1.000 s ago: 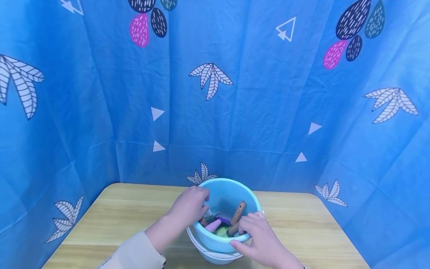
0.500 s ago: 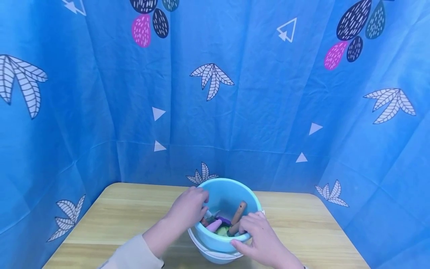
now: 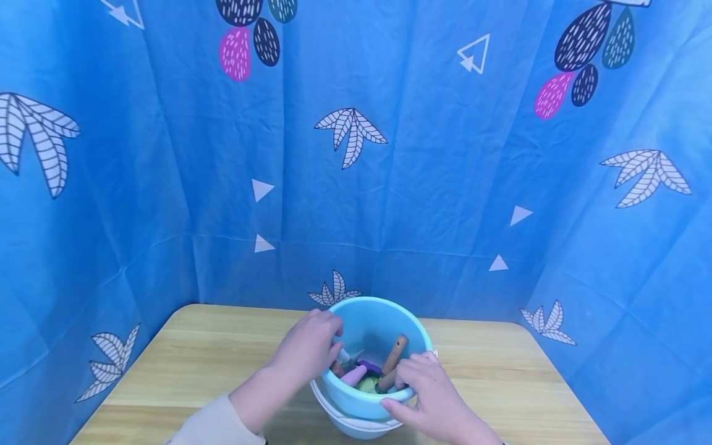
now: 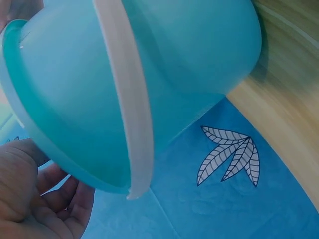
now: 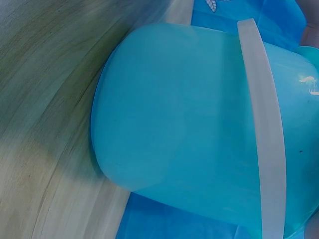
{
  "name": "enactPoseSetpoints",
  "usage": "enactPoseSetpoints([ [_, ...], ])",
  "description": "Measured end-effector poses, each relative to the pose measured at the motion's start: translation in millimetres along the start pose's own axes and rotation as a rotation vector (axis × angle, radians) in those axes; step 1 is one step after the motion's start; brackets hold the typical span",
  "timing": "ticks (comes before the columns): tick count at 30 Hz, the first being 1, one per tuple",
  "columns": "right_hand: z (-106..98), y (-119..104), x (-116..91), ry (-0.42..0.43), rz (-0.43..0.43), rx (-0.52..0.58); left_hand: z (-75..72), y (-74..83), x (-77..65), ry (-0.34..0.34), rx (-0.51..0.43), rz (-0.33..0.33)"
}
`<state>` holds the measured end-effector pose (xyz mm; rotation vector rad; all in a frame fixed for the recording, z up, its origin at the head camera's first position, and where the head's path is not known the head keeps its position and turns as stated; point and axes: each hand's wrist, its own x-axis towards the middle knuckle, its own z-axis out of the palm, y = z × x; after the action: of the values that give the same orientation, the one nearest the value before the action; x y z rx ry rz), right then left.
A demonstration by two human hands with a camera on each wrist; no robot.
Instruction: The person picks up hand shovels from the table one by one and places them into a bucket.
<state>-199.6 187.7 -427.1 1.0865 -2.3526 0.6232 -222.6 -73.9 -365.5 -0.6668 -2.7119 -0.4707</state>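
A light blue bucket (image 3: 397, 309) with a white handle (image 4: 132, 99) hanging down round its body stands on the table. In the head view my left hand (image 3: 311, 346) curls over its left rim. The left wrist view has the left thumb and curled fingers (image 4: 60, 194) at that rim. My right hand (image 3: 431, 389) grips the front right rim, thumb outside and fingers inside. Within the bucket lie two brown wooden handles, one with a hole near its end (image 3: 395, 353), a lilac tapered piece (image 3: 353, 375), a purple piece (image 3: 369, 367) and a light green piece (image 3: 368, 385).
The wood-grain table (image 3: 233, 334) has rounded back corners and extends left and right of the bucket. A blue curtain (image 3: 356, 204) printed with leaves, drops and triangles hangs behind it and along both sides.
My left hand has shifted slightly left over the rim, showing a little more of what lies inside. The right hand and the bucket keep their place.
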Motion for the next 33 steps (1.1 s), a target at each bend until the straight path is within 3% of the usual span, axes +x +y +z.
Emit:
enactPoseSetpoints([
  [12,-1,-1,1,-0.009,0.014,0.003,-3.2,-1.2,-15.1,0.126,0.007,0.095],
  [21,0,0,1,-0.010,0.012,0.007,13.6,-8.7,-32.1,0.165,-0.154,0.237],
  [27,-1,-1,1,-0.006,0.005,0.011,24.2,-11.5,-40.5,0.164,-0.185,0.237],
  [33,-1,-1,2,-0.012,0.001,0.017,34.1,-12.2,-45.5,0.224,-0.216,0.244],
])
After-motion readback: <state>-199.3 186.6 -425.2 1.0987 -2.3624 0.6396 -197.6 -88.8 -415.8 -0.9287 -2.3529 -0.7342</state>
